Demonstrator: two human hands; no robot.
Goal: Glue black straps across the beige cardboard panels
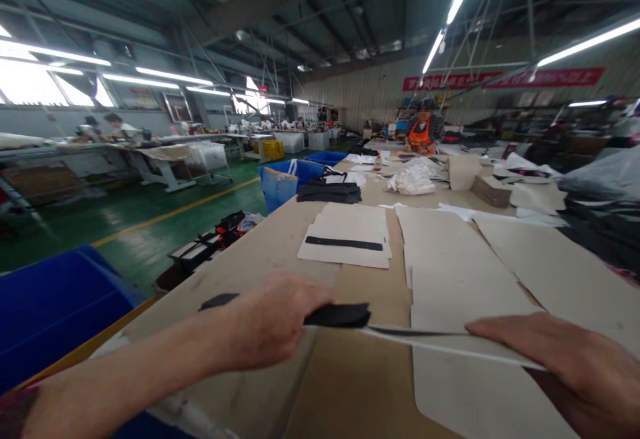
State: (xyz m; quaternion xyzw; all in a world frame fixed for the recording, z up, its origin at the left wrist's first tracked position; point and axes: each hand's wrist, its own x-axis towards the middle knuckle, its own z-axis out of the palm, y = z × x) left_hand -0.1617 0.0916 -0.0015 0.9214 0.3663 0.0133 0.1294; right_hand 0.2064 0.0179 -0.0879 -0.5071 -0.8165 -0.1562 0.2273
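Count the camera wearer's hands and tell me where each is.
2: the left hand grips black material over the table; the right hand is farther right, near the large cream sheets.

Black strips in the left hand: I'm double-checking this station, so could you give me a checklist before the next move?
1. Left hand has a closed grip on the black strips: ok.
2. Right hand has a firm grip on the pale-edged strip: cannot tell, its fingers' underside is hidden.
3. Lone black strip lies on the small beige panels: ok.
4. Small beige panels are squared up: not ok, their edges are staggered.
5. Large beige panels are fully uncovered: not ok, the right hand blocks part of the view.
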